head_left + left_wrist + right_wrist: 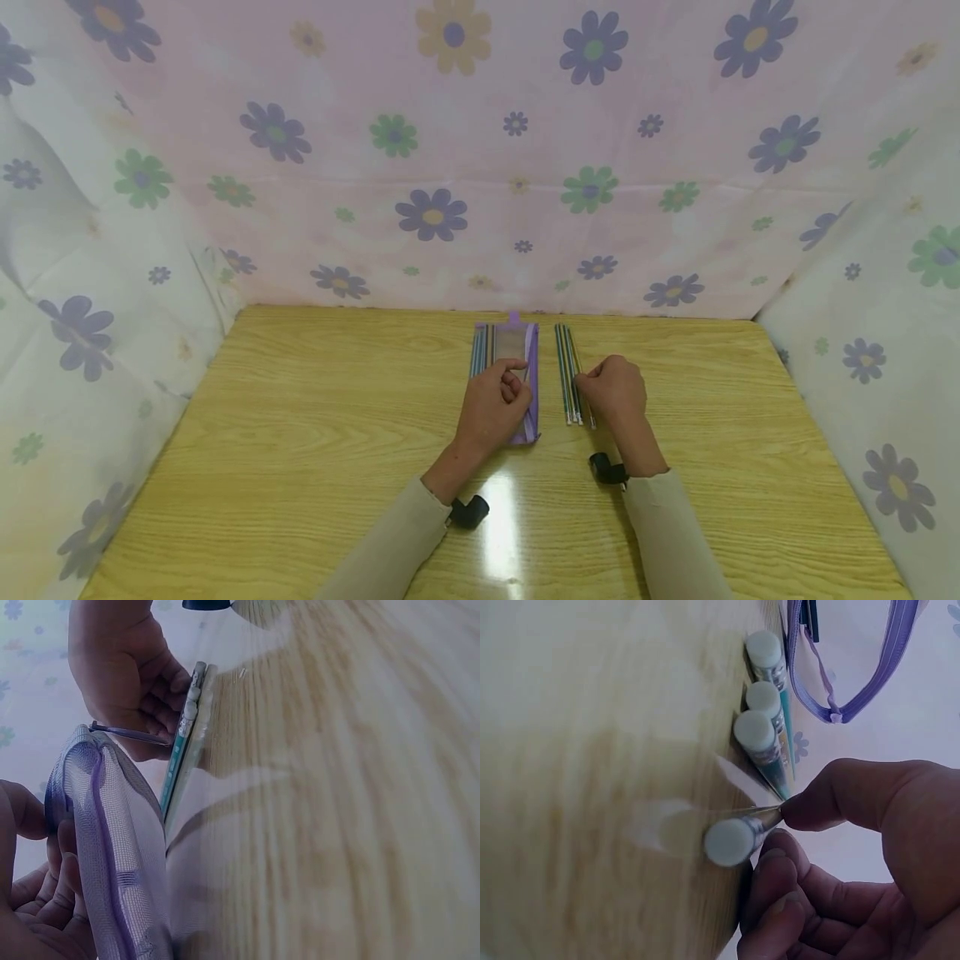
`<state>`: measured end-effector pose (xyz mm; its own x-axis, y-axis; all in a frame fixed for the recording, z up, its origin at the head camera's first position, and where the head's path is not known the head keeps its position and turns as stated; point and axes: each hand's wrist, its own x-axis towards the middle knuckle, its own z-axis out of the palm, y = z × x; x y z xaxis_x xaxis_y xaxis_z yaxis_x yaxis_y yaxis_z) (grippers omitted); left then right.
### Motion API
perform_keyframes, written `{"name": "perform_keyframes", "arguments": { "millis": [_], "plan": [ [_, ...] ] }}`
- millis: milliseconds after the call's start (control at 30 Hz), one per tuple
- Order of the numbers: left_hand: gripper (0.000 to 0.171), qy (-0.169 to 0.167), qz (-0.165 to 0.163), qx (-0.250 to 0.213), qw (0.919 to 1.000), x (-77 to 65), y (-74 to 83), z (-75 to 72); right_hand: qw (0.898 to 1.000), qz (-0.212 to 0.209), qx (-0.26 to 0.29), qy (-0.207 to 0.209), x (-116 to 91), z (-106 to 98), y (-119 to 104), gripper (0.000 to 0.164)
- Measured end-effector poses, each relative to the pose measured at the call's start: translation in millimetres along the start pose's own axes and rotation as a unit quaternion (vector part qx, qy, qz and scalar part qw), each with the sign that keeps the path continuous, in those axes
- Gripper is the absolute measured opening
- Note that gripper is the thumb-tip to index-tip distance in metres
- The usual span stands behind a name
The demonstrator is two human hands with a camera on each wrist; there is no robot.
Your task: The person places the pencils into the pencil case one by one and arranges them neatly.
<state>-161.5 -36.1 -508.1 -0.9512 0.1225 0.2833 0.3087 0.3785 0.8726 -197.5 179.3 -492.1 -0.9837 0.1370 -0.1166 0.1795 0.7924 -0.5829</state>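
Observation:
A purple mesh pencil case (533, 358) with a zip lies at the back middle of the table, several pencils (478, 354) showing inside its left part. My left hand (487, 412) is over the case, and its curled fingers grip the raised zip edge, which stands up in the left wrist view. To the right of the case, several dark green striped pencils (564, 367) lie side by side with white eraser ends towards me. My right hand (617, 393) pinches a yellowish pencil (731, 841) between thumb and fingers, its eraser end slightly apart from the others.
The wood-grain table (300, 433) reaches back to a flowered cloth (337, 167), which also hangs at both sides. Black wrist cameras (468, 512) are strapped at my sleeves. A zip pull (131, 735) sticks out from the case's corner towards the pencils.

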Motion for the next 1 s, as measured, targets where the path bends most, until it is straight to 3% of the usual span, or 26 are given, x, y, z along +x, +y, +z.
{"name": "perform_keyframes", "arguments": {
  "millis": [367,1000],
  "plan": [
    [0.033,-0.001,0.004,-0.009,1.0,-0.3,-2.2,0.1,1.0,-0.004,-0.008,0.002,0.2,0.9,1.7,0.036],
    [0.033,0.0,0.001,-0.008,1.0,-0.5,-1.6,0.2,0.999,-0.01,0.007,-0.031,-1.9,-8.5,0.4,0.04]
  ]
}}
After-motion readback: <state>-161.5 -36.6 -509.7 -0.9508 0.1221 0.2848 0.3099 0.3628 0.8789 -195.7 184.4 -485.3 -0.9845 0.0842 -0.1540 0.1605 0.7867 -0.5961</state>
